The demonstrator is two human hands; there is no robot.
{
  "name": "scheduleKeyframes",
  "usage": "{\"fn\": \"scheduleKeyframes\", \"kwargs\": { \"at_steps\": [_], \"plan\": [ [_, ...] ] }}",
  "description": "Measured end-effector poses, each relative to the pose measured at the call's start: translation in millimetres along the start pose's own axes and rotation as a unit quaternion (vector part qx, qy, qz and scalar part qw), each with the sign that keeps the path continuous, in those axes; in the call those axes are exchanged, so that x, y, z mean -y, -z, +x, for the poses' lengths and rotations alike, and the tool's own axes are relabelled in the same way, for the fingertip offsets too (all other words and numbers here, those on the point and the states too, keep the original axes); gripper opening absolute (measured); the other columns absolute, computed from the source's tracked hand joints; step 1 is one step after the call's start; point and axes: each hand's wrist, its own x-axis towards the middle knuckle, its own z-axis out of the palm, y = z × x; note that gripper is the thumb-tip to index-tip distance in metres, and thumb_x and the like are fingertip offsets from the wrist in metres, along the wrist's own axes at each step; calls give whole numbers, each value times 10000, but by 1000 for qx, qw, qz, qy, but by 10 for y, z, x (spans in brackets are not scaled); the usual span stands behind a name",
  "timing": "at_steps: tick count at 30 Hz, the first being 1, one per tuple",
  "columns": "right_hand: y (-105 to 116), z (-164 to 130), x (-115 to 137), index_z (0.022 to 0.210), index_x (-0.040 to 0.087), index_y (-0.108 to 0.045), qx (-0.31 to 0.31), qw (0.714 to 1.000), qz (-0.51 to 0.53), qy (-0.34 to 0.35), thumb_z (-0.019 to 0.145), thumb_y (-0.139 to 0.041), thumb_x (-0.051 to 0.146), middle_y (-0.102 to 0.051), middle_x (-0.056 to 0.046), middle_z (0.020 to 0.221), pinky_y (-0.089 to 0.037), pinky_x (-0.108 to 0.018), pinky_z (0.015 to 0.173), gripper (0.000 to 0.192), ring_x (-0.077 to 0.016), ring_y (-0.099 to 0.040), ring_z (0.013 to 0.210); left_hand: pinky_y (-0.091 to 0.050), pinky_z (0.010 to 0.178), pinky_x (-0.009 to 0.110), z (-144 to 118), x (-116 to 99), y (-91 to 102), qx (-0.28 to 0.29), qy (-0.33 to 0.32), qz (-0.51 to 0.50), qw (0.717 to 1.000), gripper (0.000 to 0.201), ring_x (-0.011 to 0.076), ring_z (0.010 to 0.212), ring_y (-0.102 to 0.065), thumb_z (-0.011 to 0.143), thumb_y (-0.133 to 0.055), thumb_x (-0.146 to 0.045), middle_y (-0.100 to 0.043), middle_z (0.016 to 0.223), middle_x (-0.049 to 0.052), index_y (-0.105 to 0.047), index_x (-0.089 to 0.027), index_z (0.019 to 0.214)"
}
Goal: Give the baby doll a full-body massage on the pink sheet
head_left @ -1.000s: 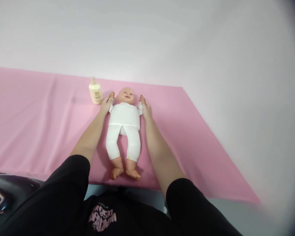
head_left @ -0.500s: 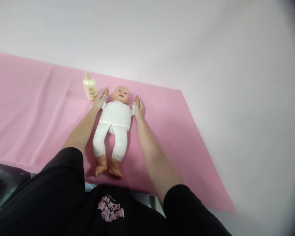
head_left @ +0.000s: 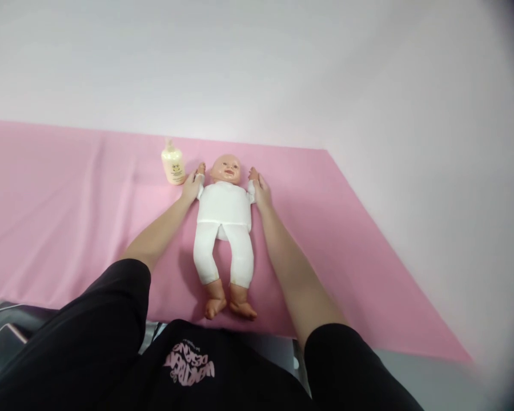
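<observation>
A baby doll (head_left: 224, 205) in a white top and trousers lies on its back on a pink cloth (head_left: 325, 257), its bare feet toward me. Both its arms are raised beside its head. My left hand (head_left: 191, 186) is closed around the doll's forearm on the left. On the other side, my right hand (head_left: 262, 193) grips the doll's other forearm, near its white sleeve. The doll's small hands show above my fingers. Close to my left hand stands a pale yellow pump bottle (head_left: 173, 165).
The pink cloth covers a table, with folds on its left side. A white wall (head_left: 257, 68) rises behind it. At the lower left, a device with a dark screen (head_left: 4, 347) and a white cable lie below the table edge.
My view has turned, so the doll, bottle and hands appear further right and straighter. Both hands keep hold of the doll's arms.
</observation>
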Motion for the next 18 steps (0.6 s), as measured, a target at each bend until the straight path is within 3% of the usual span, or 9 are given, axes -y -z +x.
{"fn": "scheduleKeyframes", "kwargs": {
  "at_steps": [2,7,13,18],
  "plan": [
    [-24,-7,-19,1543,233,-463,-33,999,-2,-1,930,-418,634,-555,-60,1563,-375,-385,1245,735,-189,-544,1431,-299,1283,472,-8,7,-11,3,-7,8,1000,537,323,1452,-520,959,-573,-416,-620,1486,128,-611,-168,1435],
    [0,1,-45,1477,247,-553,-39,999,-22,-11,918,-460,664,-611,-59,1507,-391,-436,1242,704,-228,-565,1415,-306,1278,480,3,30,-35,-8,10,1,1000,538,324,1451,-520,936,-603,-404,-613,1494,122,-624,-184,1426],
    [0,-9,-54,1469,235,-557,-35,999,5,-1,897,-508,636,-606,-67,1512,-377,-436,1255,700,-227,-562,1420,-292,1284,498,10,51,-69,-5,17,-10,1000,545,329,1460,-507,915,-636,-409,-613,1493,120,-629,-196,1416],
    [120,-64,202,1490,252,-518,-25,997,60,28,767,-697,628,-526,-79,1585,-371,-481,1262,834,-274,-519,1453,-417,1212,484,45,-69,-20,-10,13,-111,994,660,338,1410,-557,861,-709,-443,-595,1490,147,-553,-192,1451]
  ]
}}
